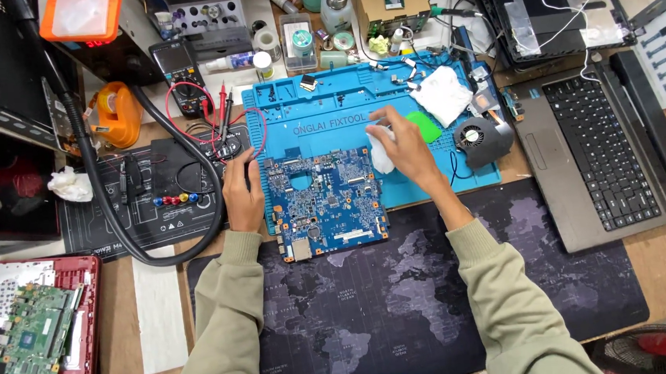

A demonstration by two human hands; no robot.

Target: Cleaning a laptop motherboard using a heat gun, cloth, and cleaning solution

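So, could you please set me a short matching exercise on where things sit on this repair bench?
Things:
1. blue circuit board
2. green circuit board
3. cooling fan
4. laptop keyboard base

Places:
A. in the red laptop shell at the lower left
B. on the bare table at the far right
C. between the left hand and the right hand, which holds a white wipe
D. at the right end of the blue work mat

Pairs: 1-C, 2-A, 3-D, 4-B
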